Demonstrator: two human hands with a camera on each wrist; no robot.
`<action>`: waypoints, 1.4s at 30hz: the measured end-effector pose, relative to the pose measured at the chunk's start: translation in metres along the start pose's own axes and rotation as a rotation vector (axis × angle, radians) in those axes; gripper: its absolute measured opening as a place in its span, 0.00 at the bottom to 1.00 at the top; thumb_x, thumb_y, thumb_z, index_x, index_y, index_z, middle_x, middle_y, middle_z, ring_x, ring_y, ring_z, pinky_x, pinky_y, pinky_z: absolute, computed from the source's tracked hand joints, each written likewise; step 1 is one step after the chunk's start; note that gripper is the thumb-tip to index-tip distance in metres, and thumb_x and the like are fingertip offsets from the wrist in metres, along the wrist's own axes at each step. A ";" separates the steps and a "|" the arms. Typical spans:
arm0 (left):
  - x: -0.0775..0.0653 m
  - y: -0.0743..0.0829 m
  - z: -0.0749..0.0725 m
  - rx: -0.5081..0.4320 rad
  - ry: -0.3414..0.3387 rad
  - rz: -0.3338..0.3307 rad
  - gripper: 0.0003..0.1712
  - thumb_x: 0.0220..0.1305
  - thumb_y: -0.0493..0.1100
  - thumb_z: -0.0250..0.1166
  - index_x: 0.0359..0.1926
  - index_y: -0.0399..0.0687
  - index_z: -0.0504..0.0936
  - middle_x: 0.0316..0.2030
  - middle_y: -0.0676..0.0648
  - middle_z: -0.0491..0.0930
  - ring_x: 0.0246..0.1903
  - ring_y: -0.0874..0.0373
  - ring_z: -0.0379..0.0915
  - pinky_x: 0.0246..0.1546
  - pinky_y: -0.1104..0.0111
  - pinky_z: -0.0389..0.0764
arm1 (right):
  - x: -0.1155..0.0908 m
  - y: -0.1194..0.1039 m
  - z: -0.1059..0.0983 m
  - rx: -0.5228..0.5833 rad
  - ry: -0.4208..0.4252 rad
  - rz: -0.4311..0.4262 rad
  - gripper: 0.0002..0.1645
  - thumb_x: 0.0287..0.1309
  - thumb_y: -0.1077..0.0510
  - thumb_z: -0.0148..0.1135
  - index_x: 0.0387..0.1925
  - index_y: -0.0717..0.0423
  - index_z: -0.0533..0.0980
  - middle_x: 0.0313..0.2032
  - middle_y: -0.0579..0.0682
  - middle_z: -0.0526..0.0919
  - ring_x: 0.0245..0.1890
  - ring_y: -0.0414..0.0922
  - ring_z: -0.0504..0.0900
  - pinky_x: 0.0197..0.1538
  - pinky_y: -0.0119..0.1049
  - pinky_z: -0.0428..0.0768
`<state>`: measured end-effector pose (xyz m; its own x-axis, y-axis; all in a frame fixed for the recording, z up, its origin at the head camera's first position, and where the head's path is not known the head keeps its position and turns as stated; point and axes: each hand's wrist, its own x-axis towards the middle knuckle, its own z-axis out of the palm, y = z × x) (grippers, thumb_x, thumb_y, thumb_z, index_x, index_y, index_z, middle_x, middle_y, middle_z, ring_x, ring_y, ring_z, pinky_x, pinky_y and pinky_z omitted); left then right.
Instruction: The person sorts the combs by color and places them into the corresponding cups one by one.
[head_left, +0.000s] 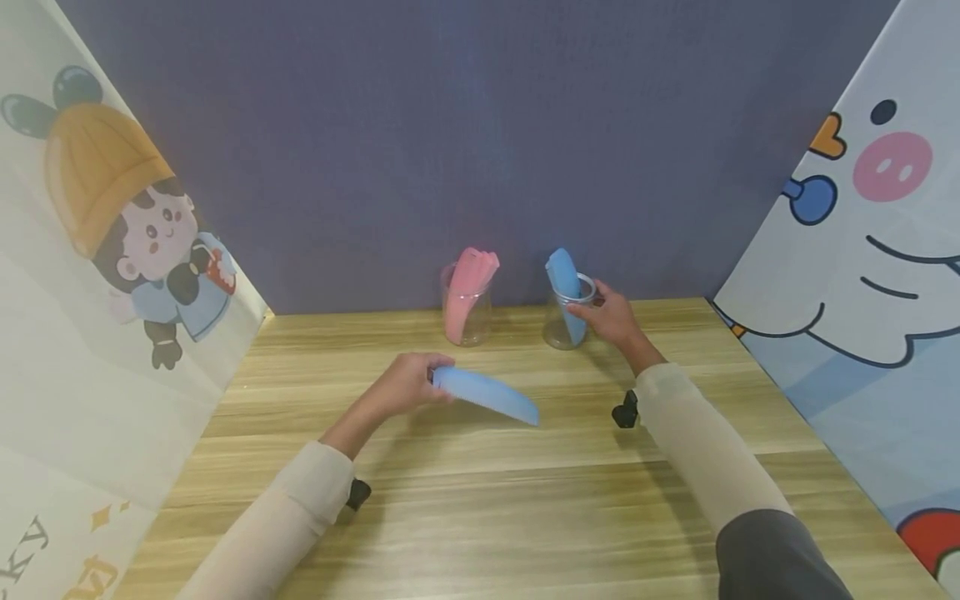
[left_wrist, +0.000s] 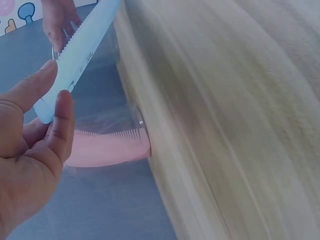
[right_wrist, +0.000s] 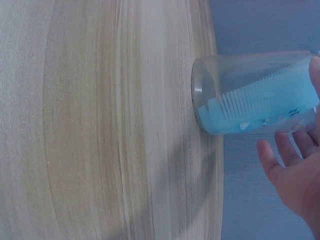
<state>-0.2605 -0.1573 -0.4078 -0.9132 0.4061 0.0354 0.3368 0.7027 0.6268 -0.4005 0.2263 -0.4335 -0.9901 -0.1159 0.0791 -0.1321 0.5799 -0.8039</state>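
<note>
My left hand [head_left: 411, 383] pinches one end of a light blue comb [head_left: 487, 393] between thumb and fingers, above the table. In the left wrist view the comb's teeth [left_wrist: 79, 37] show along one edge. With thumb and fingers about its rim, my right hand [head_left: 611, 317] holds a clear plastic cup [head_left: 557, 333] at the back of the table. Blue combs [head_left: 564, 275] lean inside that cup, teeth visible through its wall in the right wrist view. To its left stands a second clear cup [head_left: 474, 335] with pink combs [head_left: 468, 287] leaning in it.
A wood-grain table [head_left: 480, 517] lies under both hands. Behind the cups rises a dark grey-blue panel [head_left: 450, 150]. Printed cartoon panels border the left [head_left: 142, 275] and right [head_left: 862, 275] sides. Small black wrist devices sit by the left [head_left: 358, 494] and right [head_left: 626, 411] sleeves.
</note>
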 end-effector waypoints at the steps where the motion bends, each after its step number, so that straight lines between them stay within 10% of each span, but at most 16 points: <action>1: 0.001 0.000 0.000 -0.016 0.007 0.001 0.36 0.52 0.39 0.80 0.62 0.34 0.79 0.45 0.40 0.88 0.38 0.58 0.82 0.38 0.69 0.86 | 0.000 0.000 0.000 0.002 -0.001 0.000 0.56 0.64 0.37 0.66 0.81 0.55 0.50 0.77 0.64 0.60 0.72 0.64 0.66 0.68 0.61 0.75; 26: 0.055 0.026 -0.036 0.034 0.164 0.125 0.34 0.50 0.47 0.82 0.59 0.43 0.84 0.26 0.47 0.83 0.25 0.62 0.72 0.23 0.74 0.71 | 0.002 0.003 0.002 -0.028 -0.004 0.001 0.58 0.62 0.34 0.66 0.81 0.55 0.50 0.76 0.64 0.60 0.72 0.64 0.67 0.68 0.61 0.74; 42: 0.091 0.055 -0.056 -0.021 0.247 0.096 0.32 0.55 0.48 0.80 0.59 0.44 0.83 0.35 0.43 0.87 0.33 0.56 0.78 0.29 0.72 0.76 | -0.001 -0.002 0.000 0.010 0.014 0.000 0.53 0.64 0.41 0.68 0.79 0.57 0.54 0.75 0.66 0.62 0.72 0.65 0.66 0.68 0.60 0.74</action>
<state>-0.3377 -0.1142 -0.3267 -0.9066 0.3132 0.2829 0.4219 0.6545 0.6274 -0.3997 0.2251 -0.4326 -0.9907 -0.1042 0.0875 -0.1316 0.5722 -0.8095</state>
